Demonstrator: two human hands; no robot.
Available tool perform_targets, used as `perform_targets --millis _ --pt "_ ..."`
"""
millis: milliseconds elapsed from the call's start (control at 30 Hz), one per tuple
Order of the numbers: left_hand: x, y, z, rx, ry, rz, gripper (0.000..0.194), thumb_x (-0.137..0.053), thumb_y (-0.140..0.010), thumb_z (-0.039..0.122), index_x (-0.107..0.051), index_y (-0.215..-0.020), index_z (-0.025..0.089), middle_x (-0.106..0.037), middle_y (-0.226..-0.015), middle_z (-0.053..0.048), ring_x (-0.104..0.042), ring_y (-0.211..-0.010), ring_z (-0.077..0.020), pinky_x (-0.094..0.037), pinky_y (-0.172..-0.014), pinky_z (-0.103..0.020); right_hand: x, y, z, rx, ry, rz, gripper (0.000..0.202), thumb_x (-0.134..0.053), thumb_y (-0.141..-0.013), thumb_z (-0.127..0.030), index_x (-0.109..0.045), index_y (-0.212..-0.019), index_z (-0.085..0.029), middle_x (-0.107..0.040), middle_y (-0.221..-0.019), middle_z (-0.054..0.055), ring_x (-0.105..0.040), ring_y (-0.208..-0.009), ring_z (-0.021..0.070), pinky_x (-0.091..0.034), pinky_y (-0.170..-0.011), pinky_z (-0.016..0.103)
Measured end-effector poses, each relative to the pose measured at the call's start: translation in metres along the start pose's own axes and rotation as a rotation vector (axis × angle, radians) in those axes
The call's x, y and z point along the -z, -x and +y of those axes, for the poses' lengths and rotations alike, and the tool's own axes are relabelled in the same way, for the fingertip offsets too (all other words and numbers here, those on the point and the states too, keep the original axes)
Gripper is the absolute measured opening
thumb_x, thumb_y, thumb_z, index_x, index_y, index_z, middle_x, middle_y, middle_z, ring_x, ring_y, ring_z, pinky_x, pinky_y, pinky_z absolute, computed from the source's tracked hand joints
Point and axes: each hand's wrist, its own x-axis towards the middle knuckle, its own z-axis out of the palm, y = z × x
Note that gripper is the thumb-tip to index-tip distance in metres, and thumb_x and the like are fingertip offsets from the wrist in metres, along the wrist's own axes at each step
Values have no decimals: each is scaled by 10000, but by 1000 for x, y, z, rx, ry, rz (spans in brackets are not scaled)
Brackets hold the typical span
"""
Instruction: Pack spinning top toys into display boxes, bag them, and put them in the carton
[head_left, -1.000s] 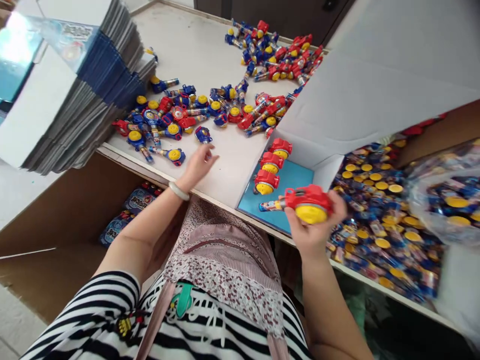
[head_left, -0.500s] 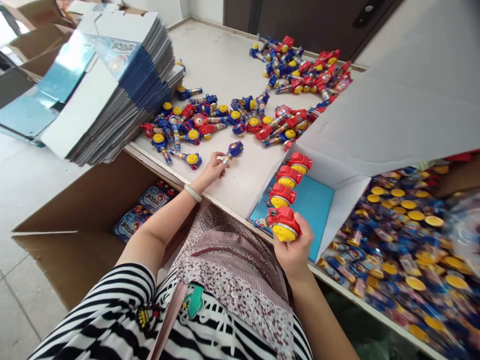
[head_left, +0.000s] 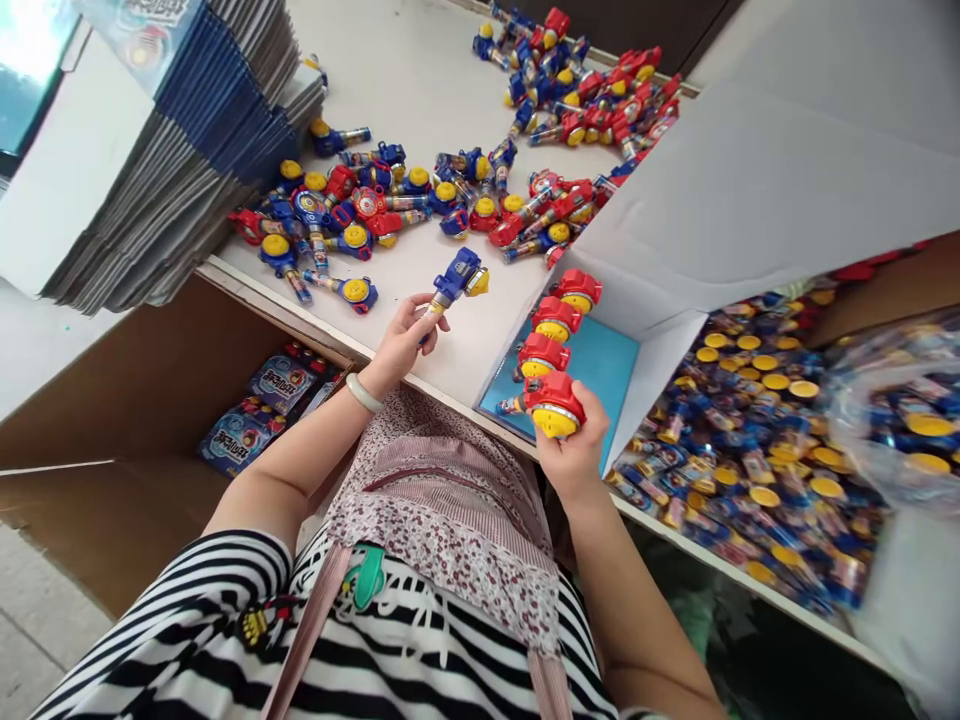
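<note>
Your left hand (head_left: pixel 415 335) grips a glossy blue plastic toy (head_left: pixel 460 277) by its clear tubular handle, above the smooth white tabletop (head_left: pixel 382 60). Your right hand (head_left: pixel 576 445) grasps a red toy (head_left: pixel 553 403), its round yellow cap ridged, at the near end of a row of three red toys (head_left: pixel 555 320) in the open cardboard box (head_left: pixel 619 375).

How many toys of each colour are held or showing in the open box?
Red toys in the box, not held: 3
Red toy in the right hand: 1
Blue toy in the left hand: 1
Total: 5
</note>
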Motion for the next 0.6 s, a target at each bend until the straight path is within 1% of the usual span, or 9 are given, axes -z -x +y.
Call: perform_targets --millis 100,233,300,367,433,467,500,533,600 --pt "-2 4 5 -13 13 -28 555 -782 -772 532 -488 -1101 195 -661 -774 12 -420 -422 -42 -271 -430 -192 1 0 -1 -18 24 -56 679 -701 -803 -168 -449 -1426 -264 -622 -1223 117 -671 -1091 275 -576 -986 454" --pt "-7 9 11 -8 49 -50 514 -765 -789 500 -491 -1094 189 -676 -771 3 -445 -435 -51 -298 -449 -190 -11 7 4 -51 -6 -231 625 -606 -839 -149 -432 -1430 -252 -629 -1208 123 -683 -1068 262 -602 -923 432" --pt "-11 13 14 11 79 -66 490 -746 -798 489 -492 -1082 182 -681 -762 -4 -448 -435 -56 -301 -452 -190 -13 8 4 -68 -34 -287 615 -572 -859 -149 -418 -1445 -251 -629 -1225 129 -684 -1075 259 -608 -909 430" --pt "-17 18 18 49 108 -102 458 -711 -813 502 -491 -1049 177 -680 -737 -12 -435 -424 -60 -290 -443 -191 -4 4 2 -110 -35 -364 642 -593 -881 -184 -388 -1484 -260 -614 -1297 135 -659 -1158 271 -590 -964 453" --pt "-23 23 24 84 127 -167 433 -667 -834 526 -489 -1014 175 -658 -672 -6 -401 -400 -64 -263 -423 -190 16 -8 -4 -190 -35 -468 736 -670 -882 -266 -336 -1538 -288 -594 -1369 124 -632 -1221 280 -569 -1009 475" --pt "-27 24 27 94 131 -210 423 -647 -845 535 -490 -1001 174 -637 -631 2 -384 -390 -67 -248 -413 -190 28 -17 -10 -238 -37 -481 777 -706 -872 -308 -325 -1550 -307 -598 -1371 114 -638 -1208 277 -571 -1005 477" --pt "-31 25 30 98 130 -257 414 -627 -858 541 -494 -994 173 -616 -597 11 -371 -384 -70 -237 -406 -190 39 -27 -16 -285 -48 -452 783 -727 -866 -340 -338 -1545 -324 -615 -1344 103 -660 -1160 266 -584 -980 468" --pt "-37 25 34 99 123 -309 409 -608 -872 548 -502 -992 171 -596 -572 18 -362 -383 -73 -231 -403 -190 48 -37 -22 -325 -76 -389 755 -728 -870 -360 -363 -1530 -338 -638 -1298 91 -684 -1090 248 -600 -939 448" --pt "-53 23 42 93 83 -423 414 -580 -897 563 -525 -995 165 -568 -560 26 -364 -398 -76 -239 -408 -191 56 -60 -33 -363 -200 -245 689 -698 -896 -391 -378 -1506 -366 -663 -1230 74 -708 -994 223 -624 -861 411"
